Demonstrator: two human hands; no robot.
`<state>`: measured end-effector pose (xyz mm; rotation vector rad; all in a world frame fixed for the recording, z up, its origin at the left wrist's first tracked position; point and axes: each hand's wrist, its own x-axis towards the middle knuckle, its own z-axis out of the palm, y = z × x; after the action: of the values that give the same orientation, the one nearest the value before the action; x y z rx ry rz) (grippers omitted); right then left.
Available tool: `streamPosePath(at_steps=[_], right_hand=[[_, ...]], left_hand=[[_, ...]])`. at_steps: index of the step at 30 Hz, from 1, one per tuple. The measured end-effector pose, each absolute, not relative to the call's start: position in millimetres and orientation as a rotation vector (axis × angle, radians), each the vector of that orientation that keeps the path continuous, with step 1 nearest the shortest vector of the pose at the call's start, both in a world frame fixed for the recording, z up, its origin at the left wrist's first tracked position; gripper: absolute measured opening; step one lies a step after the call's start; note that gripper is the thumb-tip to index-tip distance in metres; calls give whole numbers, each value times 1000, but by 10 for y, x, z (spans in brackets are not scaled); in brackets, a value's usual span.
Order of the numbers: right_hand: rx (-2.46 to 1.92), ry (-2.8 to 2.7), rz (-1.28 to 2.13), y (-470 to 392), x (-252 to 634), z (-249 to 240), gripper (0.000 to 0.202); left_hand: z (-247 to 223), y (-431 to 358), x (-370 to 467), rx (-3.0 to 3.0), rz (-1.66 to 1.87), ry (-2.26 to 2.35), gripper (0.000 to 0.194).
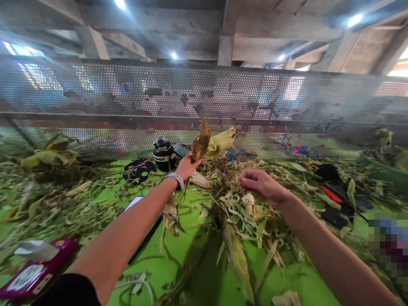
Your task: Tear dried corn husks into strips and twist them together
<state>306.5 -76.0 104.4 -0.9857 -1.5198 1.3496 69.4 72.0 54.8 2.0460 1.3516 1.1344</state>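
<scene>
Corn husk bundle (219,142), raised above the littered green table (207,263), pinched in left hand (188,166) (pale band (178,180) at wrist). Right hand (263,185), fingers curled, over loose husks (237,206); whether it grips anything, cannot tell.

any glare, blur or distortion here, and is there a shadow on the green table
In the head view, glare flares around the ceiling lights; detail behind the hazy perforated panel is blurred; the husk in the left hand looks clearer; a dark shadow crosses the green table; forearms look stretched toward the lower edges; a right-edge patch is pixelated.
</scene>
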Motion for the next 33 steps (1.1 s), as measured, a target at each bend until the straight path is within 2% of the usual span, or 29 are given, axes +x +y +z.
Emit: streamPosePath(at_steps=[5,11,14,17,22,27,30,33], right_hand=[[-983,-1751,1340,-748,2901,971,27],[-1407,-2090,609,-803,3184,801,18],[-1595,-2315,382,-907,3218,603,14],[-1692,-2294,251,-950,3116,368,15],[-1680,-2162,268,-882,3093,252,6],[-1603,-1924,361,-861,3401,568,23],[-1411,-1644,663,-903,3500,749,26],[-1212,-1348,960,-970,3480,885,25]], left_hand=[[500,691,677,1967,1210,1306,15],[464,695,719,1921,1275,1231,10],[407,727,826,1937,1265,1225,8],[266,699,962,1986,1191,1273,13],[24,461,1035,2103,936,1333,43],[111,207,922,2248,848,1284,67],[220,42,909,2370,894,1202,67],[277,-193,956,2425,1095,1123,51]])
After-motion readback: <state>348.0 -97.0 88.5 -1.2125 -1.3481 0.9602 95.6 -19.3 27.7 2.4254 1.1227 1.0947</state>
